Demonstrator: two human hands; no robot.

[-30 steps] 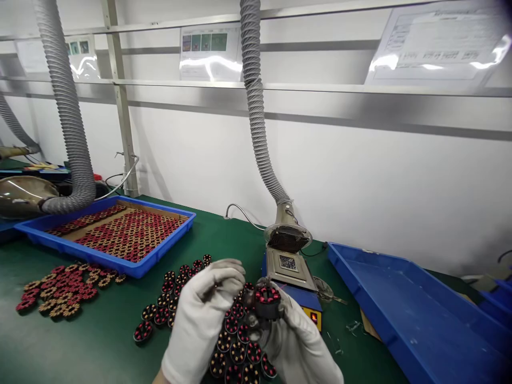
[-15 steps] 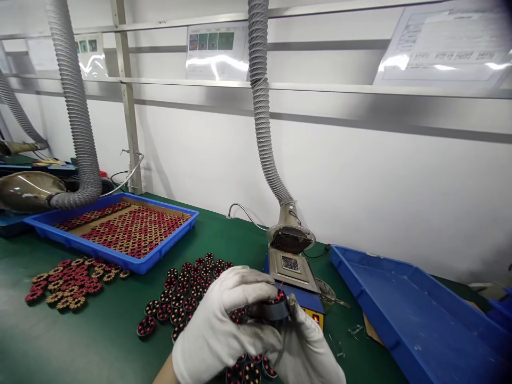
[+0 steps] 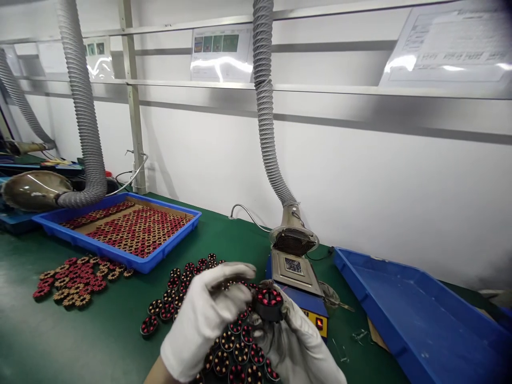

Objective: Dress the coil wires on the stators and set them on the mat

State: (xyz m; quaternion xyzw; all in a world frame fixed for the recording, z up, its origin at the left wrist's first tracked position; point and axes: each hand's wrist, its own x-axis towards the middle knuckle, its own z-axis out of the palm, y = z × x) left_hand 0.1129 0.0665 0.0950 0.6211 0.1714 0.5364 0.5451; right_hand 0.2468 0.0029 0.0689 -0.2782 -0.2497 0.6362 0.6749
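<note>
Both hands wear white gloves. My right hand grips a round black part with a red and black top, which faces up toward the camera. Just left of that part is my left hand, its fingers apart and curved, with nothing visible in them. Many similar black-rimmed round parts with red or tan centres lie on the green table under and around my hands. A small heated device with a square metal top and a lit orange switch stands just beyond my right hand.
At the left, a blue tray holds rows of red and tan flower-shaped pieces, with a loose pile in front. A large blue tray stands at the right. A grey hose hangs down to a metal hood over the device.
My left hand has come off the black part and opened to the left. The part now sits in my right hand with its top turned toward the camera. The view has shifted slightly.
</note>
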